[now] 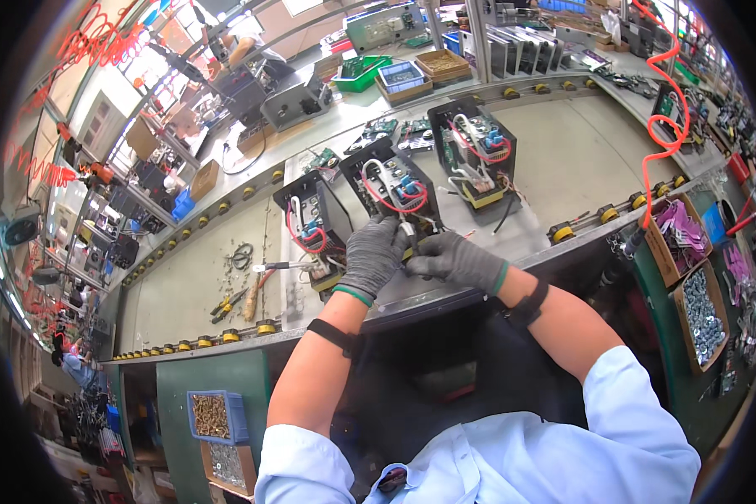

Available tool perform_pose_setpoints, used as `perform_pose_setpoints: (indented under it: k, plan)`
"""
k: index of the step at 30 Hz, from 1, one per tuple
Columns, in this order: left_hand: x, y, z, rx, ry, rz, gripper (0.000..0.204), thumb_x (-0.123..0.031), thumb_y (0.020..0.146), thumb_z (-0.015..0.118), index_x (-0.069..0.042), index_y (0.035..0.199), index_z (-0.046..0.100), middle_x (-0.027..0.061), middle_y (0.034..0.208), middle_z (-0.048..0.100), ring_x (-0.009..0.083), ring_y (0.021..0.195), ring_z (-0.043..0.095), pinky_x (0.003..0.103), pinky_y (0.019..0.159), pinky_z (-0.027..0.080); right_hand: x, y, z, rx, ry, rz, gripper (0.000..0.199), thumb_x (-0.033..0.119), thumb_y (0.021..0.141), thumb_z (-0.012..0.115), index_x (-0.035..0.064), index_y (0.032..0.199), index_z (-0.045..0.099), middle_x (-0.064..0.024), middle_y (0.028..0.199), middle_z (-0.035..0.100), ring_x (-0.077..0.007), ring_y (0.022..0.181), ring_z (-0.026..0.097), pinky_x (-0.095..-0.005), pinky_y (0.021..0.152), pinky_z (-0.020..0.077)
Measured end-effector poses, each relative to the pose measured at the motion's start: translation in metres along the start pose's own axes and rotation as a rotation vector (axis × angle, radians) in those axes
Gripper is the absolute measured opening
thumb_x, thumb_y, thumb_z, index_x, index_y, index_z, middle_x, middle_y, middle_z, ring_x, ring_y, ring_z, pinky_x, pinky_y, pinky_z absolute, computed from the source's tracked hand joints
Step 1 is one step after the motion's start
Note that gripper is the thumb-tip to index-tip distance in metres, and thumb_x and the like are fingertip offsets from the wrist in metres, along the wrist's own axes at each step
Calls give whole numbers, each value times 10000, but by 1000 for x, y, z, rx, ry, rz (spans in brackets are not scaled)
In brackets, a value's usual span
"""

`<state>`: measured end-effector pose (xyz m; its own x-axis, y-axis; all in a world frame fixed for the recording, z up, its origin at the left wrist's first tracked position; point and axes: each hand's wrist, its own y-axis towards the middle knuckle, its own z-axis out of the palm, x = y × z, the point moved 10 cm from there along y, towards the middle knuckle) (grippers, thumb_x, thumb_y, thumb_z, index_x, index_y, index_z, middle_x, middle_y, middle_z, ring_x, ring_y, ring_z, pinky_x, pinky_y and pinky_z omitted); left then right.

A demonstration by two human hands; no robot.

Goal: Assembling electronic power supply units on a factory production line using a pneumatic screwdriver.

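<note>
Three open black metal housings stand in a row, each with a circuit board, white cables and red wires inside: the left one, the middle one and the right one. Both of my hands wear grey gloves with green cuffs. At the near end of the middle housing, my left hand has its fingers curled against the wiring. My right hand is closed in a pinch just beside it, near a short white-and-black cable end. What lies between the fingers of either hand is hidden.
Left of the housings lie a hammer, yellow-handled pliers and scattered screws. Yellow rollers line the bench edges. An orange coiled air hose hangs at the right, above boxes of metal parts. Circuit boards lie behind.
</note>
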<state>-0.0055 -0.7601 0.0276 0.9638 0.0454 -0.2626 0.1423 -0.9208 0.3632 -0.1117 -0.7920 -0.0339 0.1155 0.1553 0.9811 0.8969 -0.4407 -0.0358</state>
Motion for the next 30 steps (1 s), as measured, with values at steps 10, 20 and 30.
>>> perform_pose_setpoints:
  k: [10,20,30]
  plan:
    - [4,2,-4,-86,-1,13,225,-203,920,634,1,997,691,230,890,676,419,838,669,508,753,536,23,6,-5,-390,-797,-240,309,368,942,649,63,960,698,-183,848,708,-386,844,692,-496,773,541]
    - [-29,-25,-49,-177,-43,-27,337,-290,905,731,-31,1120,724,173,1089,706,350,981,701,440,872,559,30,-99,-162,-947,-560,-120,359,448,918,703,89,934,710,-172,862,711,-363,831,702,-457,763,559]
    - [-129,108,-45,19,674,265,436,-412,937,640,-77,1214,685,236,1004,716,371,911,720,483,806,566,10,-37,-189,-589,-1094,2,314,315,986,517,110,936,750,-169,870,738,-381,860,721,-509,774,566]
